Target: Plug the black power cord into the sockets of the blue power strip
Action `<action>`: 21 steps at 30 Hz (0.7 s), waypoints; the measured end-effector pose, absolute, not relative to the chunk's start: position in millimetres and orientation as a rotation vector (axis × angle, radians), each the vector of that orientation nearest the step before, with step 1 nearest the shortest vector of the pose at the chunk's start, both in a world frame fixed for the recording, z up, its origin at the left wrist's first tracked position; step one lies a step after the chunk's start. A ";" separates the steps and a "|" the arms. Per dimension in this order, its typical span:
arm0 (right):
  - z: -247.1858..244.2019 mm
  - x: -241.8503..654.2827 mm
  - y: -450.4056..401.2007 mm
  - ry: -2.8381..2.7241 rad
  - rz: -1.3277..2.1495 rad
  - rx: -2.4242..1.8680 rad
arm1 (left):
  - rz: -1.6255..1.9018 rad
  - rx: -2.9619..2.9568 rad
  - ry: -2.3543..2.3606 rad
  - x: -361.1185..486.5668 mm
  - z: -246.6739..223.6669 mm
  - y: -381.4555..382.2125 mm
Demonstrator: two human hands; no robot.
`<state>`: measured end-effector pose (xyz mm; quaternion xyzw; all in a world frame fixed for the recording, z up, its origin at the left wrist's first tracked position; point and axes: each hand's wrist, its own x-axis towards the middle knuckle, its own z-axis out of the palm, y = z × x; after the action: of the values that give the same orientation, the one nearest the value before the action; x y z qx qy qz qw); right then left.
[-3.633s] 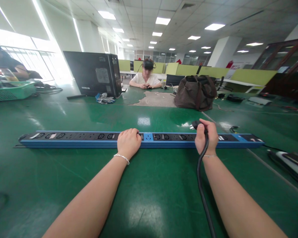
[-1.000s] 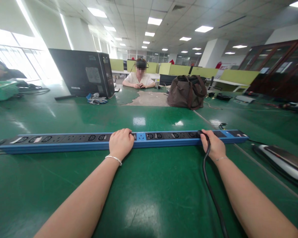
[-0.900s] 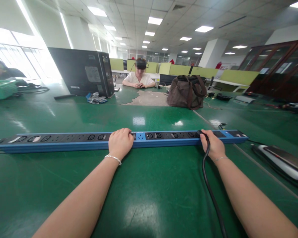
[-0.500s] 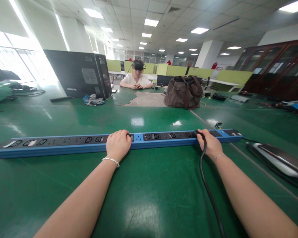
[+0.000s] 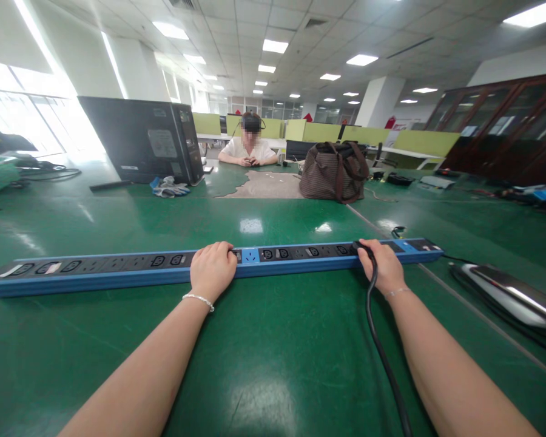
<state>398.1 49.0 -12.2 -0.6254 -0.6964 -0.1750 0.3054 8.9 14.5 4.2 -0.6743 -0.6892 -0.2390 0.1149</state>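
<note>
A long blue and black power strip (image 5: 295, 262) with a row of sockets lies across the green table. My left hand (image 5: 213, 269) is closed over the strip near its middle, just left of a blue socket (image 5: 250, 255). Farther right, my right hand (image 5: 382, 265) grips a black plug (image 5: 358, 245) at a socket; whether the plug is fully seated I cannot tell. From the plug a thick black cord (image 5: 377, 340) runs down toward the near edge of the view. The fingertips of my left hand are hidden behind the strip.
A black computer case (image 5: 141, 142) stands at the back left, with gloves (image 5: 169, 187) beside it. A brown bag (image 5: 332, 173) sits at the back. At right lies a silver and black device (image 5: 509, 297). Across the table sits a person (image 5: 248, 149).
The whole view has shifted slightly. Both hands keep their places on the strip and the plug, with no other clear movement.
</note>
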 end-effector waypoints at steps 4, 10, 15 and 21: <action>-11.2 397.9 48.9 -1.837 -0.459 -1.590 | -0.716 -1.978 -2.025 8.7 3.6 15.0; -10.7 391.4 43.0 -1.753 -0.431 -1.737 | -0.699 -1.972 -2.032 8.5 2.9 16.1; -5.1 389.9 42.4 -1.616 -0.361 -1.700 | -0.702 -1.968 -2.037 9.0 3.6 15.3; 9.3 396.8 42.4 -1.340 -0.400 -1.517 | -0.675 -1.963 -2.039 8.7 3.8 15.3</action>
<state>396.8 42.4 9.3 -0.6311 -0.5574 -0.1664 0.5132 8.7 15.3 3.8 -0.6700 -0.6962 -0.2304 0.1157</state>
